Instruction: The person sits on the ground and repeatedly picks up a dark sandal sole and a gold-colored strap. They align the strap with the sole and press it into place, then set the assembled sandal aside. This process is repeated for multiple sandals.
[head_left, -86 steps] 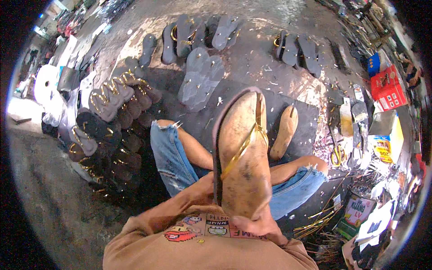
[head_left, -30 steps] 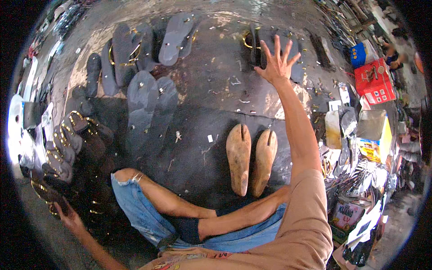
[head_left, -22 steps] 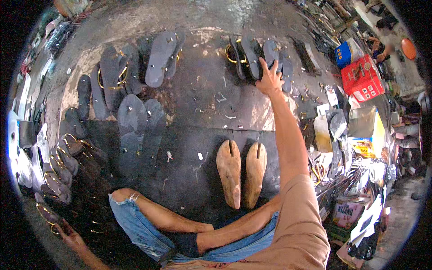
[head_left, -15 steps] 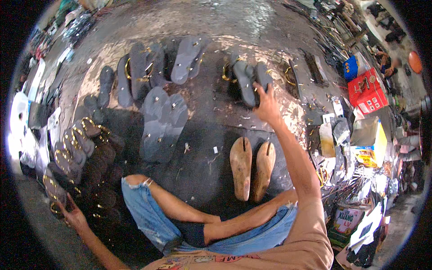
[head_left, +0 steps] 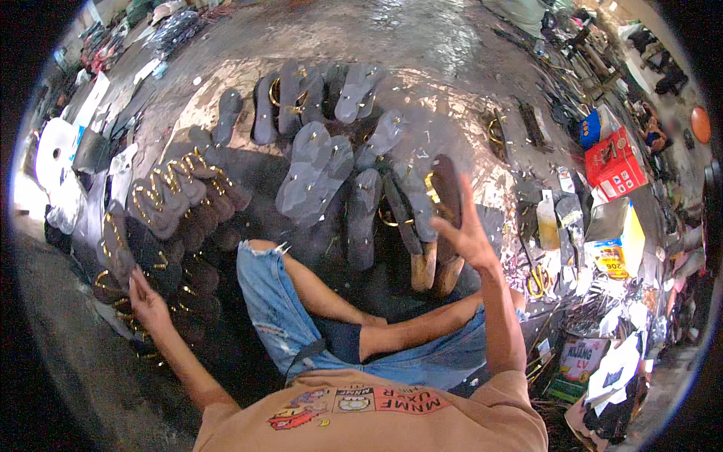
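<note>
The concrete floor (head_left: pixel 452 60) fills the view, strewn with sandals and soles. At nine o'clock a heap of dark sandals with gold straps (head_left: pixel 177 203) lies overlapped; too many to count surely, well over ten. At twelve o'clock about five dark sandals (head_left: pixel 290 102) lie in a row, with two pale grey soles (head_left: pixel 312 173) side by side just below them and four or five more grey soles fanned toward one o'clock. At centre, two wooden lasts (head_left: pixel 431 273) stand side by side, partly hidden. At three o'clock sit one red box (head_left: pixel 614 162) and one yellow box (head_left: pixel 614 252).

The person sits cross-legged in blue jeans (head_left: pixel 275 301) at six o'clock.

The right hand (head_left: pixel 468 233), just right of centre, holds one dark sandal with a gold strap (head_left: pixel 444 188) raised above the lasts; the thumb and palm clasp its lower part while the fingers stand spread and loose.

The left hand (head_left: pixel 147 297), at eight o'clock, rests on the heap's near edge, fingers curled down on a dark sandal there; whether it grips or merely touches, I cannot tell.
</note>
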